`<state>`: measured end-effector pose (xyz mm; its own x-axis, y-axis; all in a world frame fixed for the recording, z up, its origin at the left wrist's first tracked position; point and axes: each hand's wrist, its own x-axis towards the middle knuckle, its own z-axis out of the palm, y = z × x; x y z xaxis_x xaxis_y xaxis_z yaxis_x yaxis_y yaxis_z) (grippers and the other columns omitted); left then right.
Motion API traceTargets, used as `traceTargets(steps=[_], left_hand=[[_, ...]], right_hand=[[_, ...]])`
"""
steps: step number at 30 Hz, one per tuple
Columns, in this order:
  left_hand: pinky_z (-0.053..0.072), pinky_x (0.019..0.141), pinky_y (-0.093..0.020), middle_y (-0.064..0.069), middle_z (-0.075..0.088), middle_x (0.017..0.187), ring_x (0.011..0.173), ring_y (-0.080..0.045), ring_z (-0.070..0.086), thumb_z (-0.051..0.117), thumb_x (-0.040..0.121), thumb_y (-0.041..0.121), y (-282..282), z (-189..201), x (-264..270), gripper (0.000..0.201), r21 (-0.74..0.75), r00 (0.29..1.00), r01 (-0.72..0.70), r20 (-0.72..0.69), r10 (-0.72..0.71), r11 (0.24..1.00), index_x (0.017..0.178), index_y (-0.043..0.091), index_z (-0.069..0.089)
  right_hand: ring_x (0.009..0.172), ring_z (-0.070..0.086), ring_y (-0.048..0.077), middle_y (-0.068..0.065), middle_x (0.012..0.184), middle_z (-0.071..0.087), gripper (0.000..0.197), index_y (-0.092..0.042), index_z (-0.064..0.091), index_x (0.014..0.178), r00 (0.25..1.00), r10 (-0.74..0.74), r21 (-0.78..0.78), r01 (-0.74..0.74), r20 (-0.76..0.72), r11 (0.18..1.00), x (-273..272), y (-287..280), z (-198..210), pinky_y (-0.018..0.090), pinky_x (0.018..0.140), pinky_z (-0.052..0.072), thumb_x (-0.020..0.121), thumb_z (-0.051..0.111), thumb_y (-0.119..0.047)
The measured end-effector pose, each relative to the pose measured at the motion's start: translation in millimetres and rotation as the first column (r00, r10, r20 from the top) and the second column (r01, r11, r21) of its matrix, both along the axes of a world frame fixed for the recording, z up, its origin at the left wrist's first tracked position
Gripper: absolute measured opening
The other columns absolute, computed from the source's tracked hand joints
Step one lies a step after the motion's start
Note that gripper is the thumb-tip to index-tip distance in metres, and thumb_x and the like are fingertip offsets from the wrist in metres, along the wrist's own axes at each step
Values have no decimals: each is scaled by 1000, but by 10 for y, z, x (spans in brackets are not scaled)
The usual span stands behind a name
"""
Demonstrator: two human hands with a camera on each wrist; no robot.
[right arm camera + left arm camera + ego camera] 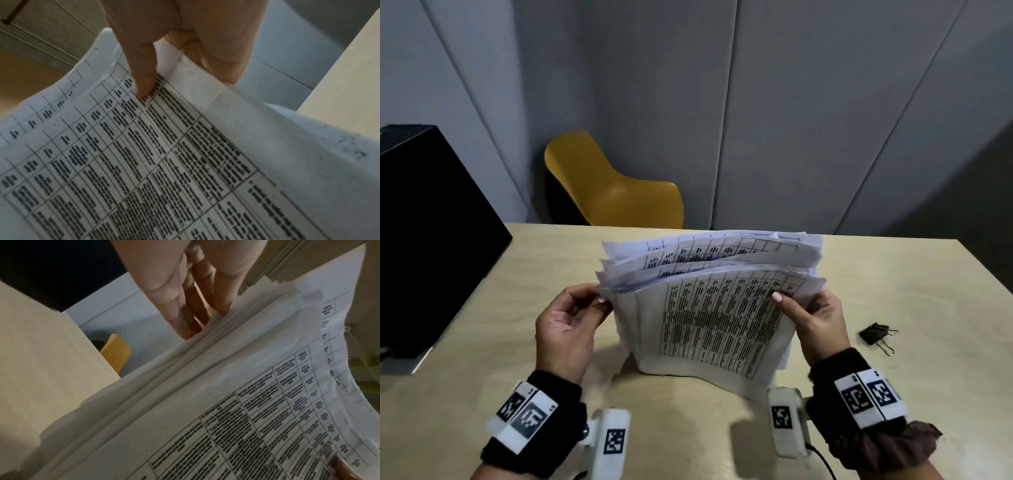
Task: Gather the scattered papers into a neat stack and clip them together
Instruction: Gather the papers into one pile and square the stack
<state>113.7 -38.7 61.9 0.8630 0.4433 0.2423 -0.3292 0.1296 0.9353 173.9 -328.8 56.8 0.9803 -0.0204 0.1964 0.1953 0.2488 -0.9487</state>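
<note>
A stack of printed papers [709, 308] with tables stands on its lower edge on the table, upper edges fanned and uneven. My left hand [571, 318] is at the stack's left edge; in the left wrist view its straight fingers [205, 305] lie against the sheets' edges [205, 353]. My right hand [811, 318] grips the right edge, thumb on the front sheet and fingers behind. The right wrist view shows that thumb [141, 69] pressing the printed page [164, 154]. A black binder clip [876, 336] lies on the table to the right of my right hand.
The light wooden table [893, 274] carries a black box-like object [431, 240] at its left edge. A yellow chair [613, 185] stands behind the table against grey wall panels.
</note>
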Motion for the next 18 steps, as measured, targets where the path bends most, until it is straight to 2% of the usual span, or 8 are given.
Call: traceTargets(steps=[2, 6, 10, 11, 12, 14, 16, 18], left_hand=[[57, 73, -19, 8, 72, 70, 70, -1, 67, 82, 43, 60, 10, 41, 0, 46, 4, 1000, -16, 21, 16, 1000, 72, 25, 71], [54, 69, -13, 13, 72, 68, 66, 4, 64, 79, 47, 62, 19, 177, 43, 41, 52, 994, -16, 107, 10, 999, 71, 29, 72], [53, 78, -16, 14, 74, 80, 77, 1, 65, 77, 58, 55, -11, 258, 72, 32, 131, 987, 5, 157, -25, 991, 76, 29, 72], [53, 81, -19, 12, 74, 87, 83, -2, 66, 77, 59, 55, -19, 262, 77, 35, 121, 986, 22, 160, -41, 992, 81, 28, 71], [53, 83, -21, 9, 73, 95, 90, -5, 65, 77, 58, 58, -14, 245, 90, 43, 81, 985, 61, 156, -73, 995, 90, 29, 70], [52, 86, -21, 6, 63, 116, 103, -5, 60, 78, 44, 66, 21, 193, 102, 80, -6, 980, 172, 99, -170, 985, 114, 34, 57], [50, 89, -20, 8, 52, 130, 114, -2, 54, 83, 28, 64, 25, 114, 114, 115, 41, 969, 247, -19, -246, 968, 130, 41, 37], [52, 82, -17, 3, 55, 131, 115, -7, 55, 89, 21, 52, -23, 60, 137, 130, 109, 947, 307, -138, -291, 945, 136, 28, 35]], right_hand=[[74, 70, 10, -3, 78, 76, 59, -13, 71, 77, 1000, 2, -7, -2, 2, 1000, 0, -6, 15, 21, 66, 56, 36, 87, -52], [75, 70, 11, -2, 79, 76, 72, -6, 65, 87, 999, 32, -33, -32, -19, 999, 3, -14, 36, 22, 66, 56, 35, 88, -52], [72, 70, 9, -4, 77, 76, 34, -18, 74, 78, 996, 89, -3, -89, -17, 996, 3, -1, 60, 20, 64, 56, 49, 83, -34], [73, 71, 9, -4, 77, 76, 35, -20, 75, 78, 996, 87, -5, -87, -5, 996, 6, 2, 52, 21, 65, 56, 48, 84, -37], [74, 71, 10, -4, 78, 76, 42, -21, 75, 78, 997, 81, -10, -81, -1, 997, 7, 10, 55, 21, 67, 57, 45, 86, -43], [76, 71, 12, -2, 79, 76, 52, -20, 75, 79, 998, 66, -6, -66, -7, 998, 13, 34, 59, 25, 70, 58, 39, 86, -53], [79, 71, 15, -1, 81, 76, 52, -20, 75, 80, 997, 78, 4, -78, -10, 997, 21, 43, 70, 28, 73, 58, 41, 85, -53], [81, 71, 15, -1, 83, 76, 39, -20, 75, 83, 991, 135, 0, -135, 1, 991, 16, 55, 83, 26, 72, 57, 52, 84, -42]])
